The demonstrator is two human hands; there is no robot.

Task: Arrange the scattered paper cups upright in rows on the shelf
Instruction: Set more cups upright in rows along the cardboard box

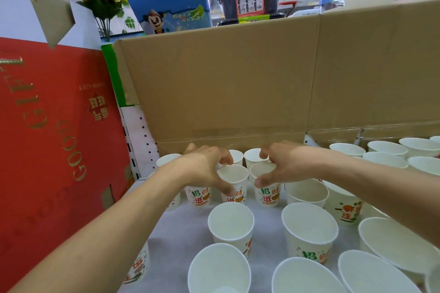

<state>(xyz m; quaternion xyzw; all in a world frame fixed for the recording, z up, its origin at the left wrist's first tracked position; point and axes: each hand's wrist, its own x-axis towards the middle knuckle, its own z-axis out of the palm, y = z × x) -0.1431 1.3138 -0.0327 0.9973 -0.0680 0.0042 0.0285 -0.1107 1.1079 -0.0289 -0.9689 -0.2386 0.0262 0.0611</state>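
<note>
Two upright paper cups sit mid-frame; the left hand (207, 169) pinches one cup (232, 183) by rim and wall, the right hand (283, 169) the neighbouring cup (265, 188); light, thin-walled, easily crushed, so a gentle rim grip looks best; more cups (309, 228) crowd the shelf (266, 228) below the cardboard box (226, 93).

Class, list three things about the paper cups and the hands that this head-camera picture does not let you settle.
1. Cup under the left hand: its rim is hidden by the hand.
2. Bottom-right cup: cut off by the frame edge.
3. Far-right cups: the row runs past the edge, so no count.
4. Right hand on cup: grip firmness unclear.
</note>
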